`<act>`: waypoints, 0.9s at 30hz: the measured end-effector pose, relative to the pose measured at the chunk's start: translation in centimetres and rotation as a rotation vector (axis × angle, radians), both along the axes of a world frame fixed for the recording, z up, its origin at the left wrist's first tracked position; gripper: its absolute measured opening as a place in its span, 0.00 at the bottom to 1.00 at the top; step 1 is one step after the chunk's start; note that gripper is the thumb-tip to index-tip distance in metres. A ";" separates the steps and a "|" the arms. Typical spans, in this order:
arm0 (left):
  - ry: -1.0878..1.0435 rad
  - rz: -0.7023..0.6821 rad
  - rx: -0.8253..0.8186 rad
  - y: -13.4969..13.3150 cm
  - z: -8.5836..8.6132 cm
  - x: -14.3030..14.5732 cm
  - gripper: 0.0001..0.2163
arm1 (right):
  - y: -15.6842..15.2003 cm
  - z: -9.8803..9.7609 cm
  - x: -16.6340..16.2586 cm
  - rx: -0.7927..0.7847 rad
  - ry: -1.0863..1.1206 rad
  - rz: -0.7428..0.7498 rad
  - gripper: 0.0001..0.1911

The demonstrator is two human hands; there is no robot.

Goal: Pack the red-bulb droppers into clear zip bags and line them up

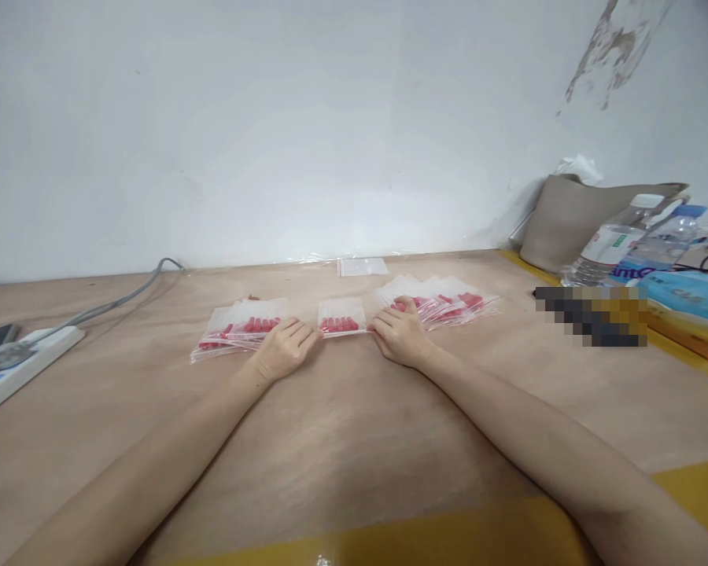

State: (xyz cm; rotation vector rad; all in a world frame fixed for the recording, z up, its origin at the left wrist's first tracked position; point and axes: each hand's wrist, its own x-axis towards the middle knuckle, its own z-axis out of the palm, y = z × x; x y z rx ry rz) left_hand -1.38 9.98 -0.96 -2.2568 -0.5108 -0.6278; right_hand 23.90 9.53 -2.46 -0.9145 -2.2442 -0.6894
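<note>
A small clear zip bag with several red pieces in a row lies flat in the middle of the table. My left hand pinches its near left corner, fingers closed. At the near right corner, my right hand has its fingers closed on the same bag's edge. Just beyond my left hand is a pile of similar filled bags. A fanned-out pile of filled bags lies behind and to the right of my right hand. What the red pieces are I cannot make out.
A flat stack of clear bags lies by the wall. At left is a white power strip with a grey cable. To the right stand a beige bin, plastic bottles and a blue packet, near a pixelated dark object.
</note>
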 end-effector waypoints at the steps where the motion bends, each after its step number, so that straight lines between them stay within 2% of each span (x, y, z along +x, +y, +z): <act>1: -0.004 0.013 -0.014 0.0 0.0 0.0 0.10 | 0.0 0.0 0.0 -0.007 0.000 -0.007 0.13; 7: -0.071 0.063 -0.111 -0.2 -0.3 0.0 0.09 | 0.1 -0.1 0.2 -0.068 0.025 0.025 0.13; 9: -0.138 0.087 -0.216 -0.3 -0.4 0.3 0.09 | 0.2 -0.2 0.2 -0.101 0.039 0.063 0.12; 11: -0.181 0.105 -0.358 -0.3 -0.5 0.7 0.15 | 0.1 -0.2 0.1 -0.141 0.040 0.107 0.11; 13: -0.169 0.092 -0.424 -0.2 -0.6 1.1 0.15 | -0.1 0.0 0.0 -0.189 0.021 0.144 0.11; 16: -0.139 0.064 -0.311 0.2 -0.7 1.1 0.09 | -0.4 0.4 0.3 -0.214 0.022 0.074 0.14; 18: -0.167 0.076 -0.242 0.3 -0.5 0.7 0.08 | -0.5 0.6 0.9 -0.189 0.064 -0.085 0.17; 21: -0.280 0.141 -0.180 0.4 0.1 -0.3 0.08 | -0.4 0.7 2.0 -0.213 0.077 -0.289 0.16; 23: -0.406 0.207 -0.128 0.5 0.6 -1.0 0.08 | -0.1 0.6 2.6 -0.273 0.046 -0.326 0.15; 27: -0.586 0.293 -0.054 0.9 1.7 -2.8 0.08 | 0.2 0.3 2.8 -0.347 -0.006 -0.281 0.16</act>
